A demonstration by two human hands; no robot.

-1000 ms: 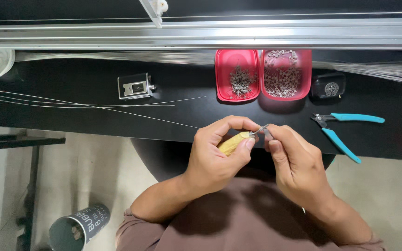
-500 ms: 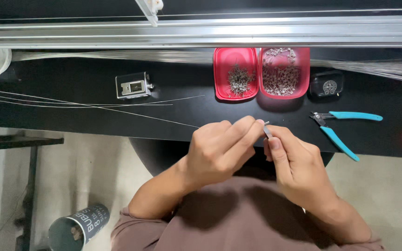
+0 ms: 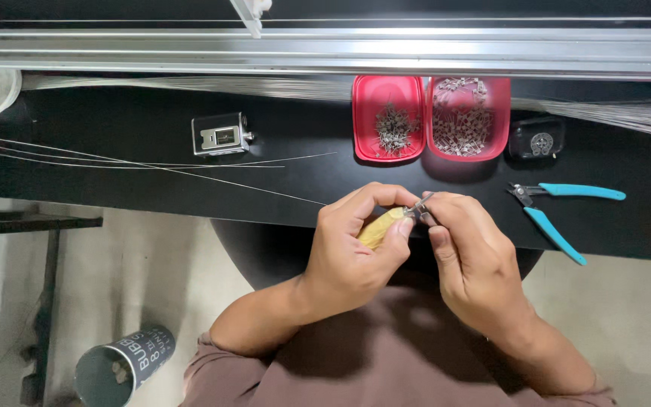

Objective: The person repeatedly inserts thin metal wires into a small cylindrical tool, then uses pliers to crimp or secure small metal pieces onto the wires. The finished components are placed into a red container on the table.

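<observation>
fingers (image 3: 404,226) pinch yellow-handled tool (image 3: 380,228) | near: teal pliers (image 3: 559,211), red trays (image 3: 389,117)

I'm looking at a small assembly workshop: black workbench (image 3: 114,188), long aluminium rail (image 3: 416,53), two red plastic trays of tiny metal parts (image 3: 431,117), blue-handled cutters (image 3: 566,215).

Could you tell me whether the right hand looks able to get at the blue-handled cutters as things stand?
Probably yes: the blue-handled cutters lie just beyond the right hand on the black bench with nothing between them, though its fingers pinch a small metal piece.
</observation>
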